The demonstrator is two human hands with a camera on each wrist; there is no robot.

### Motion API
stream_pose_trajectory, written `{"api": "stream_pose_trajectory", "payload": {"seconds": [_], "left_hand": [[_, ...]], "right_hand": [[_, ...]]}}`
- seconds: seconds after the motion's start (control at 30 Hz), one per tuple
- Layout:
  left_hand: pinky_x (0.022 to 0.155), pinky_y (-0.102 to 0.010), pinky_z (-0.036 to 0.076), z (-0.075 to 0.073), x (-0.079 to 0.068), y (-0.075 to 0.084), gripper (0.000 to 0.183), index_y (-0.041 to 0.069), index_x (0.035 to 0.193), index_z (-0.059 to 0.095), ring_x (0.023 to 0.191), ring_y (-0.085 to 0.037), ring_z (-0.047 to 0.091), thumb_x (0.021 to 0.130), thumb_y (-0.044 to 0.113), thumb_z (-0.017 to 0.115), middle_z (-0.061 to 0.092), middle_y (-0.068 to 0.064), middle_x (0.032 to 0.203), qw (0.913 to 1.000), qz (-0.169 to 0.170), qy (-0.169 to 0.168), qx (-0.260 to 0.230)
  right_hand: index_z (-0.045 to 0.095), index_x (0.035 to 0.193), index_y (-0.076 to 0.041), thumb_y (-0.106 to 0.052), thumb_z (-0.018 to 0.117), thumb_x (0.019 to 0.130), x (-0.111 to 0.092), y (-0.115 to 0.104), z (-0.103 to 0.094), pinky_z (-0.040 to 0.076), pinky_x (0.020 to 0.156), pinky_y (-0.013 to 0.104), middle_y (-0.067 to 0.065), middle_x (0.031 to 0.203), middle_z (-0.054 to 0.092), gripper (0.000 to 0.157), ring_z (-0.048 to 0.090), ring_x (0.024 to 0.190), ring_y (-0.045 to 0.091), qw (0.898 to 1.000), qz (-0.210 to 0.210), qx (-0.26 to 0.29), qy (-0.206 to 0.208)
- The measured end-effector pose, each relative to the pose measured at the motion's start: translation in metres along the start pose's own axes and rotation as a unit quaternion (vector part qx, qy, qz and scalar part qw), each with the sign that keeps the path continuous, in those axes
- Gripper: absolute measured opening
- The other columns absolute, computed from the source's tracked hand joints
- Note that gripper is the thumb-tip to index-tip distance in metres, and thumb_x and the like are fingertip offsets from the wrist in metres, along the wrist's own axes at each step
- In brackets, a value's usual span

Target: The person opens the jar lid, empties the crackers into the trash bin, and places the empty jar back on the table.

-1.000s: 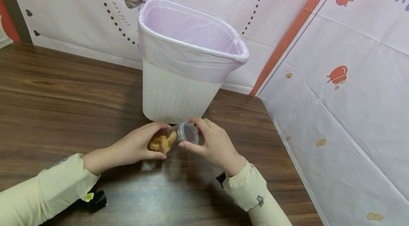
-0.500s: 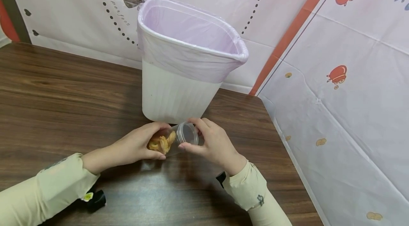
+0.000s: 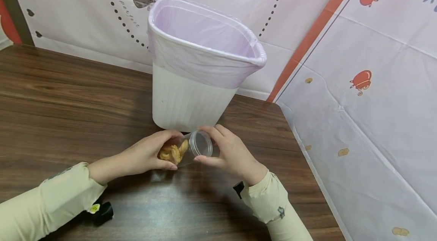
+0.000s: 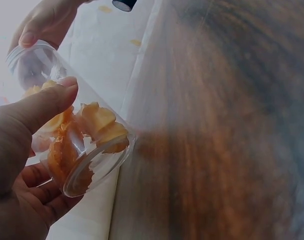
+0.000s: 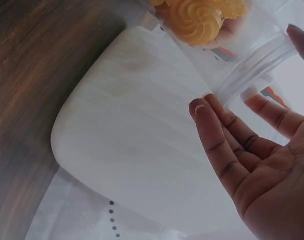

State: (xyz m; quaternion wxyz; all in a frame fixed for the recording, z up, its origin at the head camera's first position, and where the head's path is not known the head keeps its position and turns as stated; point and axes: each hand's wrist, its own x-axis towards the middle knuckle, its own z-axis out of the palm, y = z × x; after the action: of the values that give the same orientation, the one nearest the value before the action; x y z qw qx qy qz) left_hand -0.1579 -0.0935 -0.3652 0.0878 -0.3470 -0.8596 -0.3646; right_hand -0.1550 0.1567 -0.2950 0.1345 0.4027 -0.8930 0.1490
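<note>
My left hand grips a clear plastic jar around its lower part, thumb on one side and fingers on the other. Yellow swirl-shaped cookies lie inside the jar, which is held tilted sideways above the table, its ringed end to the right. Around that end, a clear screw lid, my right hand has its thumb below and its fingers above. From the right wrist view, its fingertips meet the rim while the palm stays apart from it.
Directly behind the jar stands a white trash bin with a lilac liner folded over its rim. Dark wood tabletop spreads around it. Printed sheets hang at the back and right.
Around the lid, my right thumb and wrist have shifted slightly to the right. My left hand, the jar and the bin hold their places.
</note>
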Motion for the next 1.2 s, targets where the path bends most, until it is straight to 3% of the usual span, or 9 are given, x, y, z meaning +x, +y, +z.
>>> {"api": "stream_pose_trajectory", "payload": {"seconds": [0.67, 1.2], "left_hand": [[0.092, -0.039, 0.049, -0.0006, 0.0009, 0.0001, 0.069, 0.011, 0.128, 0.052, 0.109, -0.016, 0.058, 0.072, 0.035, 0.083, 0.061, 0.0, 0.119, 0.9998, -0.014, -0.009, -0.008], [0.091, -0.036, 0.05, 0.0005, 0.0002, 0.0004, 0.067, 0.009, 0.127, 0.052, 0.108, -0.016, 0.058, 0.072, 0.03, 0.084, 0.06, -0.001, 0.119, 0.9998, -0.009, -0.004, -0.019]], "right_hand": [[0.051, 0.135, -0.017, -0.034, 0.08, 0.077, -0.0001, 0.0084, -0.0077, 0.049, 0.096, 0.027, -0.001, 0.125, 0.055, 0.067, 0.057, 0.112, 0.011, 0.996, -0.086, 0.027, -0.015], [0.049, 0.138, -0.019, -0.035, 0.079, 0.078, 0.0005, 0.0087, -0.0092, 0.047, 0.099, 0.027, -0.001, 0.125, 0.055, 0.069, 0.055, 0.114, 0.011, 0.996, -0.077, 0.02, -0.03]]}}
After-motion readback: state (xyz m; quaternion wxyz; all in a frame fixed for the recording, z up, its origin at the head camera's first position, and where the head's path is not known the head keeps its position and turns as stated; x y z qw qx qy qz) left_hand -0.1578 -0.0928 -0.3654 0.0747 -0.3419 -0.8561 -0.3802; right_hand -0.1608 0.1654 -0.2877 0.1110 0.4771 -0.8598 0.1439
